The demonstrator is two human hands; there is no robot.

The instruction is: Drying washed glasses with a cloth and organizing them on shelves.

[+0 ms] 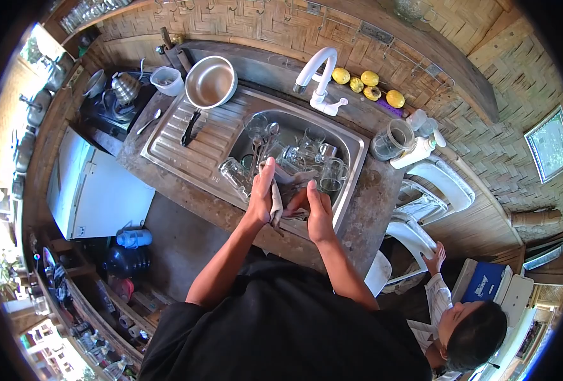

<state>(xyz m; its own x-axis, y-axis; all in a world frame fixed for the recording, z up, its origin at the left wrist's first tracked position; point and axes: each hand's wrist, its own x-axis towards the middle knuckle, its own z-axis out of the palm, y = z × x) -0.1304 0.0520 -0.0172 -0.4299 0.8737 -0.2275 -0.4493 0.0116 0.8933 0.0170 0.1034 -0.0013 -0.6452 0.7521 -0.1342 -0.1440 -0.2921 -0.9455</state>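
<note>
Both of my hands are above the front of a stainless steel sink [350, 190]. My left hand [262, 195] grips a grey-beige cloth [276, 207] with its thumb pointing up. The fingers of my right hand [317, 212] are curled on the other side of the same cloth. Glass mugs and tumblers fill the basin, among them a mug [331, 174] at its right side. Metal spoons [257, 147] stand among the glasses. Just left of my left hand, a glass jar or mug [236, 177] lies tilted on the basin's edge. The cloth hides part of the basin.
A saucepan [210, 83] sits on the ridged drainboard [191, 143]. Behind the basin rises a white faucet [317, 81], with yellow fruits [369, 78] beside it. Right are a plastic container [393, 138] and a pump bottle [412, 152]. Another person [472, 328] touches a white plastic chair [412, 235].
</note>
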